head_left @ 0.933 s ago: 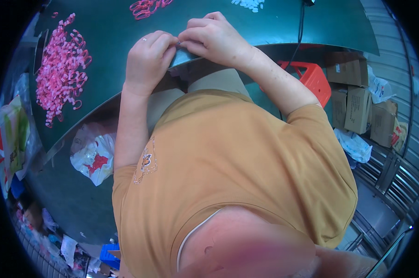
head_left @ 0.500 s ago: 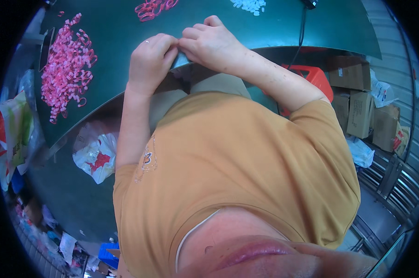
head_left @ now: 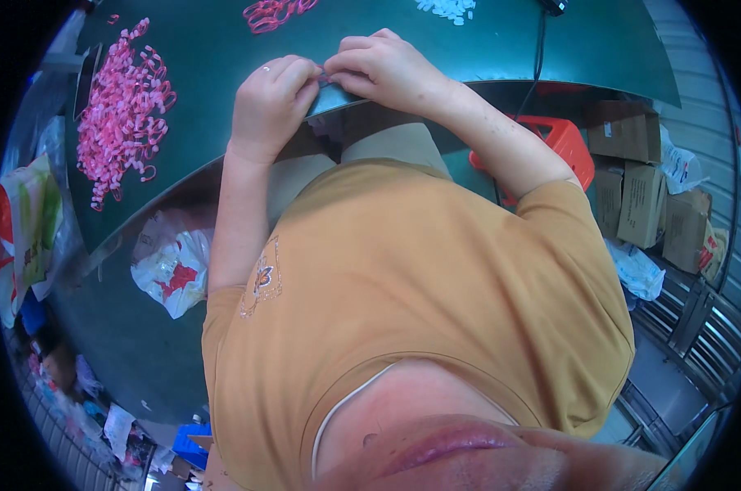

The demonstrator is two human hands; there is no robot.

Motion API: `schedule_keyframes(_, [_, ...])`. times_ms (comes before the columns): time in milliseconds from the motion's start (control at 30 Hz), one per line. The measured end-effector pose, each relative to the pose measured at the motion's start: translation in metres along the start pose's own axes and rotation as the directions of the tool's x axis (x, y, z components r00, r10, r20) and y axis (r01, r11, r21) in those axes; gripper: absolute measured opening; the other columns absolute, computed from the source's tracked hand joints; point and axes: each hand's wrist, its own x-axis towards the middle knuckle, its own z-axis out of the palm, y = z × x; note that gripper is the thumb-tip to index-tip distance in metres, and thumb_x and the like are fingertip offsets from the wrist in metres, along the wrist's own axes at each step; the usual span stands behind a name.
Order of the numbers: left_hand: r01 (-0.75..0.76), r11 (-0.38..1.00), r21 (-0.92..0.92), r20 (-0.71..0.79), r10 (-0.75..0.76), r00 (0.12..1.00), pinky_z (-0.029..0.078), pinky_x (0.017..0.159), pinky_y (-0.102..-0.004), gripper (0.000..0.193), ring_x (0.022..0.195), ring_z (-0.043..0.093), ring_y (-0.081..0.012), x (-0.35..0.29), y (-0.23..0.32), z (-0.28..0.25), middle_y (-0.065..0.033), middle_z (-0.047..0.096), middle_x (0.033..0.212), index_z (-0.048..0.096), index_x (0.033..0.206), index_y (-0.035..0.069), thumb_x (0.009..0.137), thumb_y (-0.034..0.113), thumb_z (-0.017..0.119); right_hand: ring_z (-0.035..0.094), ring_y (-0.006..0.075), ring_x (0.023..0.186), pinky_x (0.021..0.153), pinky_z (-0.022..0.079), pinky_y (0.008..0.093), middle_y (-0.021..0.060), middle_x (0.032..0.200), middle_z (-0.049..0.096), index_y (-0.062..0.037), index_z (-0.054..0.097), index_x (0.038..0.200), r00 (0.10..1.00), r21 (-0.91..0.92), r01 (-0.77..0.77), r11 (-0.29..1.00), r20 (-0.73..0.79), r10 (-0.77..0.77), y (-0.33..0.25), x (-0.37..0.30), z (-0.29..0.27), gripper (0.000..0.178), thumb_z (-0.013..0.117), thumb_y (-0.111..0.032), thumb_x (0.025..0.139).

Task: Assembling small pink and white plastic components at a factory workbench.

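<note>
Above the near edge of the green table [head_left: 215, 90], my two hands are close together, fingertips almost meeting. My left hand [head_left: 266, 108] is closed in a pinch, with a ring on one finger. Across from it, my right hand [head_left: 389, 72] pinches too, its fingers curled. A tiny reddish bit shows between the fingertips, too small to name. To the left lies a heap of pink loops with pale pink pieces on them [head_left: 125, 114]. Beyond my hands are a small bunch of red loops [head_left: 277, 13] and a scatter of small white pieces [head_left: 447, 9].
A dark flat object [head_left: 86, 82] stands beside the pink heap. A black cable [head_left: 539, 49] runs over the table's edge at the right. Below are a red plastic stool [head_left: 563, 147] and stacked cardboard boxes [head_left: 642, 192]. A white plastic bag [head_left: 174, 266] hangs near my left forearm.
My right hand has shifted slightly right and its fingers have turned, leaving a narrow gap with the left fingertips. A reddish bit now shows there. The whole view has shifted a little.
</note>
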Motion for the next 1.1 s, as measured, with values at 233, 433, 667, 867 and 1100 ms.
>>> schedule_keyframes(233, [-0.020,1.000,0.023,0.000,0.020,1.000,0.062,0.079,-0.0397,0.017,0.090,0.077,-0.0294,-0.002,-0.002,0.001,-0.0084,0.079,0.099,0.073,0.099,0.008,0.086,0.003,0.082,0.070,0.0243,0.097,0.102,0.047,0.0421,0.0012,0.103,0.071,-0.0164,0.078,0.116,0.992,-0.171,0.097,0.980,0.092,-0.083,-0.006,0.004,-0.005,0.016,0.072,-0.021,0.102])
schedule_keyframes(433, [-0.001,1.000,0.013,0.005,0.001,1.000,0.061,0.079,-0.0400,0.016,0.091,0.076,-0.0299,-0.001,-0.002,-0.001,-0.0085,0.078,0.099,0.072,0.099,0.008,0.086,0.003,0.081,0.072,0.0197,0.096,0.097,0.049,0.0445,-0.0006,0.095,0.069,-0.0194,0.075,0.106,0.988,-0.349,0.152,0.925,0.018,-0.156,-0.007,0.005,0.004,0.011,0.073,-0.024,0.097])
schedule_keyframes(667, [0.036,0.999,-0.025,-0.023,-0.037,0.999,0.059,0.075,-0.0423,0.012,0.086,0.073,-0.0299,-0.001,0.004,-0.006,-0.0065,0.074,0.093,0.069,0.095,0.011,0.088,0.007,0.078,0.073,0.0228,0.097,0.099,0.049,0.0460,0.0019,0.095,0.071,-0.0180,0.076,0.110,0.992,-0.255,0.115,0.960,-0.014,-0.122,-0.007,0.002,0.006,0.016,0.074,-0.027,0.097])
schedule_keyframes(867, [0.214,0.967,0.140,-0.162,-0.190,0.968,0.060,0.080,-0.0389,0.010,0.091,0.078,-0.0278,-0.013,-0.029,-0.065,-0.0069,0.079,0.102,0.077,0.104,0.011,0.094,0.008,0.079,0.074,0.0285,0.102,0.090,0.054,0.0356,0.0114,0.108,0.075,-0.0173,0.077,0.125,0.990,-0.114,-0.078,0.990,-0.127,0.064,0.055,0.015,-0.037,0.026,0.075,-0.023,0.100])
schedule_keyframes(1100, [0.344,0.817,0.463,-0.322,-0.206,0.924,0.058,0.097,-0.0439,0.023,0.110,0.075,-0.0303,-0.031,-0.084,-0.114,-0.0092,0.079,0.120,0.080,0.119,0.011,0.097,0.006,0.073,0.074,0.0380,0.106,0.097,0.058,0.0496,0.0163,0.113,0.076,-0.0075,0.081,0.117,0.961,-0.144,-0.228,0.963,-0.194,0.198,0.101,0.057,-0.060,0.028,0.069,-0.029,0.102])
